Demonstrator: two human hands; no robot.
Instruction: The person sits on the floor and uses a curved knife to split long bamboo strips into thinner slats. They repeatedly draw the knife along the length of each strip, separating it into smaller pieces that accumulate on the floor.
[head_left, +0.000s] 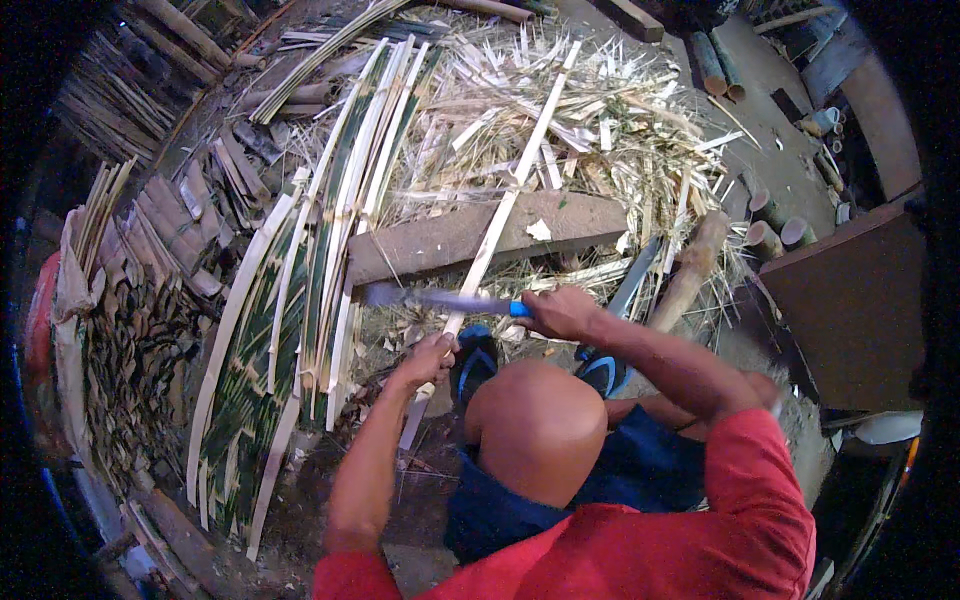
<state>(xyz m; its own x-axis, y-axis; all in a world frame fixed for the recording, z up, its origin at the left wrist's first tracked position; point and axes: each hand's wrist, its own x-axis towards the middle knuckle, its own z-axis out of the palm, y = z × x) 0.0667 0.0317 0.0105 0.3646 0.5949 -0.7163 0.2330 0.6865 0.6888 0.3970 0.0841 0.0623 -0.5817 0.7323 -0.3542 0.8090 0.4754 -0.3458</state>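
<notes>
My left hand [428, 360] is closed round the near part of a long pale bamboo strip [502, 212]. The strip slants away from me and lies across a thick wooden block [580, 217]. My right hand [562, 312] grips the blue handle of a large knife [440, 298]. Its blade points left and crosses the strip just beyond my left hand; motion smears it toward the tip. Whether the edge touches the strip, I cannot tell. Beyond the block spreads a heap of bamboo shavings [590, 110].
Long split bamboo strips [320, 220], some green-skinned, lie to the left. A second blade [633, 280] rests by a log [695, 265] on the right. Cut bamboo tubes [765, 240] lie near a brown board [850, 305]. Dark stacked pieces [150, 330] fill the far left.
</notes>
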